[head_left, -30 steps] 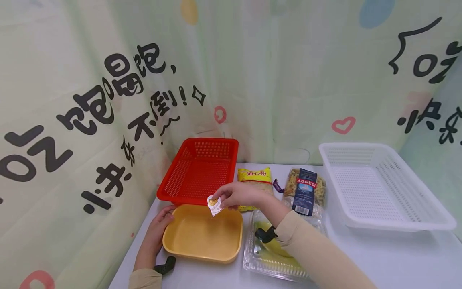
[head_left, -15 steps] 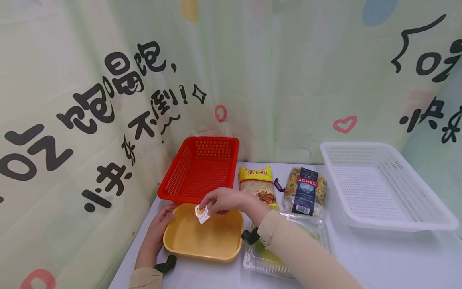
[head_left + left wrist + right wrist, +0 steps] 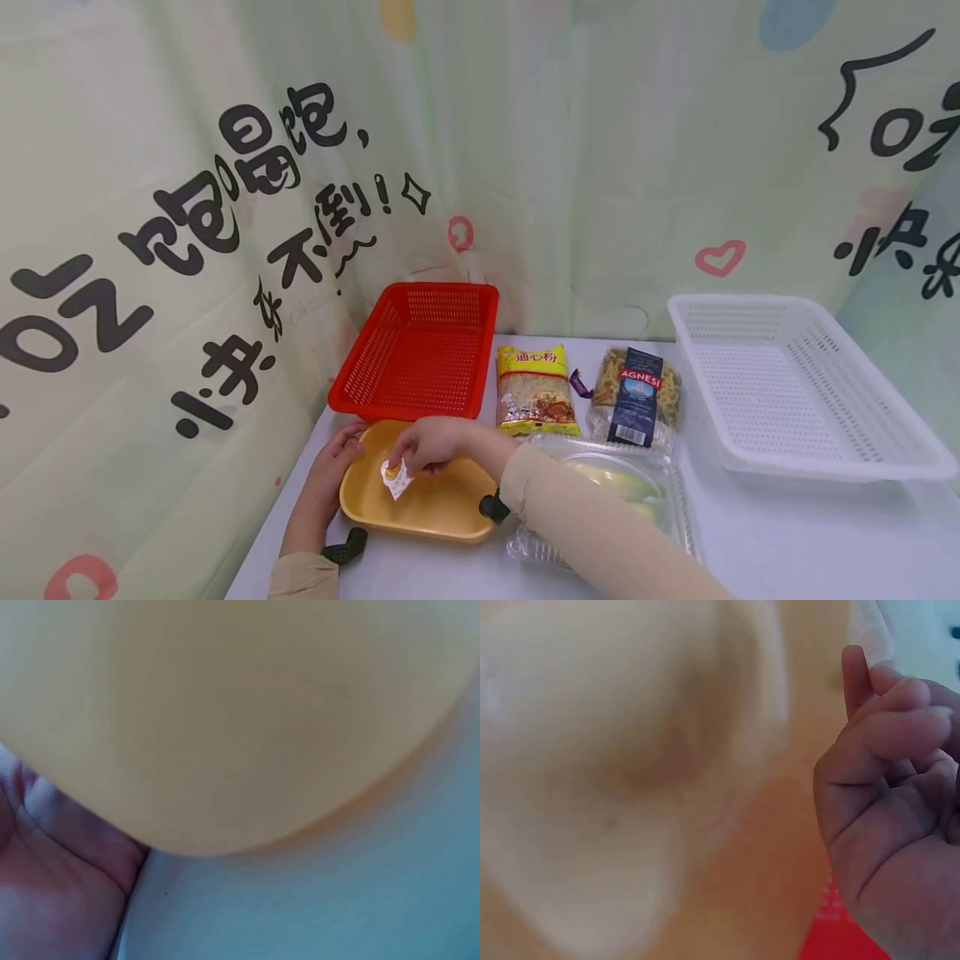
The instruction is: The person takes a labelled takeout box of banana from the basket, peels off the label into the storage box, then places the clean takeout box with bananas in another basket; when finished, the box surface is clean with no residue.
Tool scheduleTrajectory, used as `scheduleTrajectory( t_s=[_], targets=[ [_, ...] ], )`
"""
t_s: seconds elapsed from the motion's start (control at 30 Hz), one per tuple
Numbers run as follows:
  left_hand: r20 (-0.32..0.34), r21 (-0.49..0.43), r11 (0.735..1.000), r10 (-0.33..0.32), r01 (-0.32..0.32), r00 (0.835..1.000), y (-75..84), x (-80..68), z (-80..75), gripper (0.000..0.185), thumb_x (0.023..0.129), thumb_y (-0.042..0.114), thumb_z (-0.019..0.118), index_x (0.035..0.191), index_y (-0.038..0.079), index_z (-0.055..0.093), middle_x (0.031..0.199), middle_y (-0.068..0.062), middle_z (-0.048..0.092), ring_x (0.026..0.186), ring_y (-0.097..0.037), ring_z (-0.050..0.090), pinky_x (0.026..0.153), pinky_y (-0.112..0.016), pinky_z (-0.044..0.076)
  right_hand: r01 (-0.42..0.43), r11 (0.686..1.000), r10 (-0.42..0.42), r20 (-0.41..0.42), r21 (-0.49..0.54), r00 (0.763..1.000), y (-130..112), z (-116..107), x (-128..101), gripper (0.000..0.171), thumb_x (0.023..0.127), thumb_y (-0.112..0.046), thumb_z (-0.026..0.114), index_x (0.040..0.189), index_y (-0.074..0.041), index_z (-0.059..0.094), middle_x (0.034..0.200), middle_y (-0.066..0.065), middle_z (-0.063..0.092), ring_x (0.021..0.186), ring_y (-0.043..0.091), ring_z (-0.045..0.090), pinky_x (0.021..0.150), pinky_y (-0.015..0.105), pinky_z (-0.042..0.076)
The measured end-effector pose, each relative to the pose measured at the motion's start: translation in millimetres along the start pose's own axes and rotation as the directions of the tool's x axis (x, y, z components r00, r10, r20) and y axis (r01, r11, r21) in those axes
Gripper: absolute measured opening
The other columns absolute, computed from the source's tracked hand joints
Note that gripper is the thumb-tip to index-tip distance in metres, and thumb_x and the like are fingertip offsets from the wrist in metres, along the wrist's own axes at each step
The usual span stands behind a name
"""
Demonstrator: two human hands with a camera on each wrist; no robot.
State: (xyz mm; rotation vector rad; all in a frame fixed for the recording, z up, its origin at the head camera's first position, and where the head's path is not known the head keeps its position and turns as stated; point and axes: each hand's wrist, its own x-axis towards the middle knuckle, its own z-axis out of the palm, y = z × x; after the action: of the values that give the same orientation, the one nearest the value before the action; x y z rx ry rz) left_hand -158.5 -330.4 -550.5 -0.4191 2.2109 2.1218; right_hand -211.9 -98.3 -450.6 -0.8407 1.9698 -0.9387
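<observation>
Over the yellow plastic basin (image 3: 450, 508), my right hand (image 3: 433, 443) pinches a small white packet (image 3: 395, 479) with a yellow picture printed on it. The right wrist view shows the pale packet (image 3: 871, 631) held at the fingertips, with the other fingers folded in. My left hand (image 3: 330, 462) rests along the outside of the basin's left end, its thumb right at the rim. In the left wrist view the basin wall (image 3: 225, 750) fills most of the picture and hides the fingertips; the palm (image 3: 60, 877) shows at lower left.
Behind the basin stands a red mesh basket (image 3: 420, 367). To its right lie a yellow pasta bag (image 3: 536, 390), a small purple wrapper (image 3: 580, 384) and an Agnesi pasta bag (image 3: 637, 396). A clear lidded box (image 3: 678, 500) sits under my right forearm; a white basket (image 3: 795, 400) stands far right.
My right hand has moved left and down with the packet, from the basin's back rim to over its inside. My left hand stays in place at the basin.
</observation>
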Motion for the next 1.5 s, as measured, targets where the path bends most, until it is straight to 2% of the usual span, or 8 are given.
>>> scheduleTrajectory(
  t_s=[0.2, 0.5, 0.8, 1.03, 1.23, 1.5],
  targets=[
    [0.001, -0.014, 1.0, 0.02, -0.02, 1.0, -2.0, 1.2, 0.2, 0.04, 0.097, 0.017, 0.057, 0.135, 0.011, 0.052, 0.1, -0.004, 0.054, 0.089, -0.016, 0.055, 0.074, -0.018, 0.052, -0.098, 0.995, 0.098, 0.027, -0.027, 0.995, 9, 11, 8, 0.023, 0.087, -0.001, 0.06, 0.104, -0.01, 0.072, 0.061, 0.0, 0.051, 0.051, 0.011, 0.042, 0.047, 0.021, 0.035],
    [-0.003, -0.008, 1.0, 0.024, -0.024, 1.0, -2.5, 4.3, 1.1, 0.039, 0.097, 0.019, 0.057, 0.135, 0.011, 0.053, 0.101, -0.005, 0.054, 0.092, -0.017, 0.054, 0.075, -0.018, 0.051, -0.134, 0.985, 0.135, -0.007, -0.111, 0.991, 18, 7, 11, 0.022, 0.087, 0.0, 0.062, 0.103, -0.01, 0.073, 0.072, -0.002, 0.057, 0.053, 0.01, 0.045, 0.048, 0.022, 0.038],
    [-0.008, -0.002, 1.0, 0.009, -0.009, 1.0, -2.9, 4.6, 0.2, 0.037, 0.097, 0.023, 0.059, 0.133, 0.016, 0.055, 0.1, -0.005, 0.053, 0.093, -0.019, 0.053, 0.075, -0.019, 0.051, -0.212, 0.972, 0.21, -0.036, -0.099, 0.977, 18, 8, 7, 0.019, 0.086, 0.001, 0.065, 0.099, -0.01, 0.073, 0.079, 0.002, 0.061, 0.057, 0.013, 0.048, 0.05, 0.021, 0.042],
    [-0.005, 0.001, 1.0, 0.01, -0.01, 1.0, -1.6, 2.8, 0.1, 0.038, 0.097, 0.022, 0.058, 0.134, 0.016, 0.054, 0.101, -0.005, 0.054, 0.093, -0.019, 0.052, 0.076, -0.019, 0.051, -0.24, 0.963, 0.238, -0.031, -0.123, 0.971, 21, 9, 8, 0.018, 0.087, 0.0, 0.065, 0.099, -0.012, 0.073, 0.072, 0.001, 0.056, 0.054, 0.012, 0.045, 0.048, 0.022, 0.037],
    [-0.008, -0.001, 1.0, 0.003, -0.003, 1.0, -1.3, 1.7, -0.8, 0.038, 0.097, 0.022, 0.058, 0.134, 0.016, 0.054, 0.102, -0.005, 0.054, 0.095, -0.019, 0.052, 0.077, -0.018, 0.051, -0.242, 0.964, 0.24, -0.036, -0.107, 0.97, 24, 10, 9, 0.014, 0.088, -0.003, 0.067, 0.098, -0.011, 0.073, 0.072, 0.001, 0.057, 0.056, 0.013, 0.047, 0.049, 0.023, 0.039],
    [-0.011, 0.001, 1.0, 0.006, -0.006, 1.0, -0.9, 0.2, -1.2, 0.036, 0.098, 0.021, 0.056, 0.134, 0.016, 0.054, 0.101, -0.005, 0.053, 0.094, -0.019, 0.052, 0.075, -0.018, 0.05, -0.253, 0.963, 0.252, -0.027, -0.088, 0.967, 28, 9, 11, 0.006, 0.088, -0.003, 0.067, 0.089, -0.008, 0.069, 0.066, 0.001, 0.056, 0.053, 0.013, 0.046, 0.046, 0.022, 0.036]
  ],
)
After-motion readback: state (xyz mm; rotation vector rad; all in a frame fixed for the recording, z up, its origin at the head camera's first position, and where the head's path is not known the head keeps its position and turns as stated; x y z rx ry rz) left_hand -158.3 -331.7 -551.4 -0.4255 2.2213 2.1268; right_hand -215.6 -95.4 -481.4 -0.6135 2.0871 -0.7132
